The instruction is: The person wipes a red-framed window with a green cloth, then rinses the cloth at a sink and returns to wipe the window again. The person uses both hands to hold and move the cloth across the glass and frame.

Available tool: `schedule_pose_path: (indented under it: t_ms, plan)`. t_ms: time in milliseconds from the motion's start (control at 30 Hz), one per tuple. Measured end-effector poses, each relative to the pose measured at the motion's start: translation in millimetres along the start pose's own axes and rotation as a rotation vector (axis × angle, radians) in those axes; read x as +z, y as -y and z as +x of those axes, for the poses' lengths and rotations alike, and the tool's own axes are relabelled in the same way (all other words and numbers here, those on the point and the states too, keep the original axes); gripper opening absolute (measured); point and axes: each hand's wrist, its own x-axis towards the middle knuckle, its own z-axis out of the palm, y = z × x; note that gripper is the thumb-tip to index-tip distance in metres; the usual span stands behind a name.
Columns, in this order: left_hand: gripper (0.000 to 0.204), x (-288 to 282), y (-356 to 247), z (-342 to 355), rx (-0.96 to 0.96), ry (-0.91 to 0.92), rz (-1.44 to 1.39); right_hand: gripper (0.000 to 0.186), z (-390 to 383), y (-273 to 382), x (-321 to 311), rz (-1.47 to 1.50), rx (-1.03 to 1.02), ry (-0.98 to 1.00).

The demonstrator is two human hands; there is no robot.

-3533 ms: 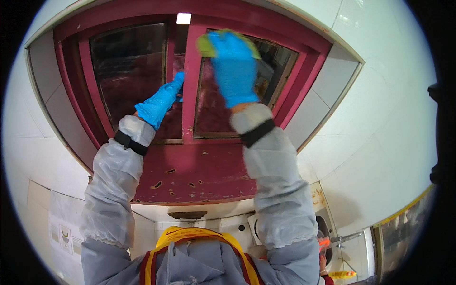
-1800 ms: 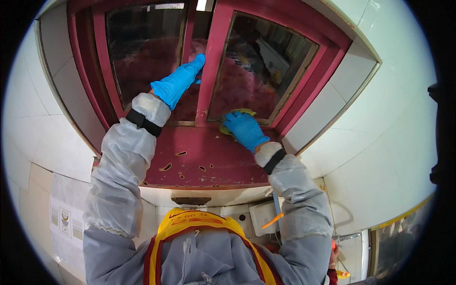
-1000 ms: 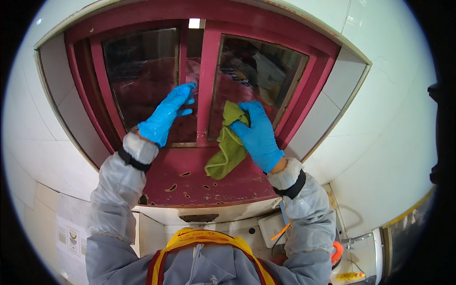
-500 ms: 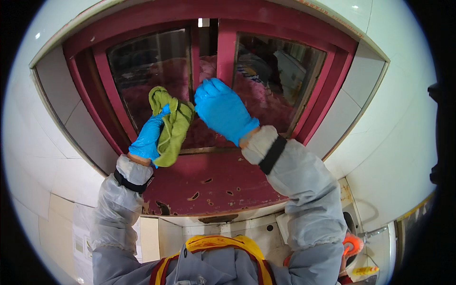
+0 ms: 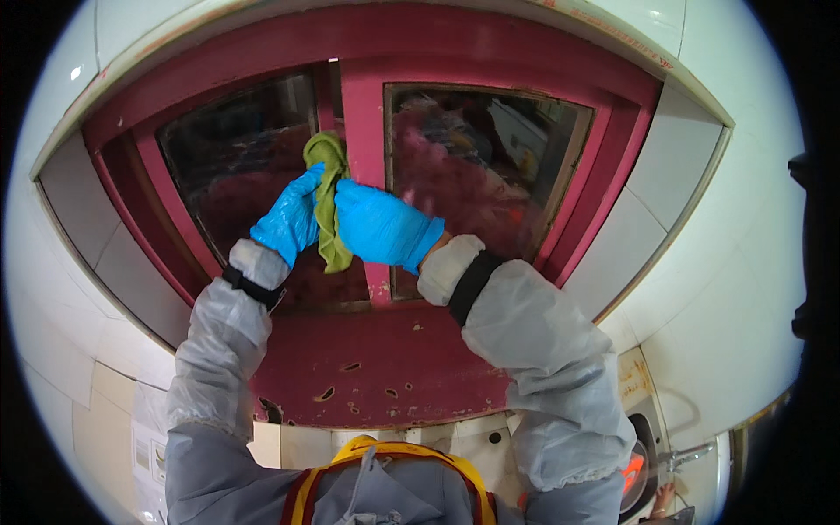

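A green cloth (image 5: 328,210) hangs bunched in my left hand (image 5: 293,214), which wears a blue glove and is closed on it. My right hand (image 5: 385,227), also in a blue glove, lies just right of the cloth. Its fingers are curled at the left edge of the right window sash (image 5: 363,131), a pink-framed pane; the fingertips are partly hidden. Behind my left hand is the left glass pane (image 5: 241,149). Both hands are raised in front of the sliding window, close together near its middle.
Below the panes is a pink sill (image 5: 385,359) with chipped paint. White tiled walls (image 5: 700,262) flank the recess. At lower right are a sink (image 5: 647,437), a faucet (image 5: 691,455), an orange object (image 5: 632,472) and another person's hand (image 5: 663,500).
The right sash has slid left with my right hand, narrowing the gap between the sashes. The cloth now hangs narrower, and my hands are nearer each other. The view has shifted slightly.
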Motion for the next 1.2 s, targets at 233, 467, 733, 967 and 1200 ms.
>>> schedule_pose_path:
  t_ms: [233, 467, 733, 967, 1200]
  plan:
    - [0.031, -15, -40, 92, 0.591, 0.006, 1.021, 0.006, -3, 12, 0, 0.103, 0.022, 0.147]
    - [0.036, -82, -30, 121, 0.639, -0.159, 1.493, 0.004, -3, 14, 3, 0.101, 0.043, 0.074]
    - [0.033, -107, 1, 143, 0.636, -0.242, 1.112, 0.006, -4, 22, 4, 0.081, 0.148, 0.083]
    - [0.032, -118, -8, 159, 0.682, -0.146, 1.309, 0.009, -6, 27, 8, 0.01, 0.128, 0.141]
    - [0.031, -109, -11, 154, 0.675, -0.128, 1.326, 0.005, -4, 24, 4, -0.027, 0.16, 0.131]
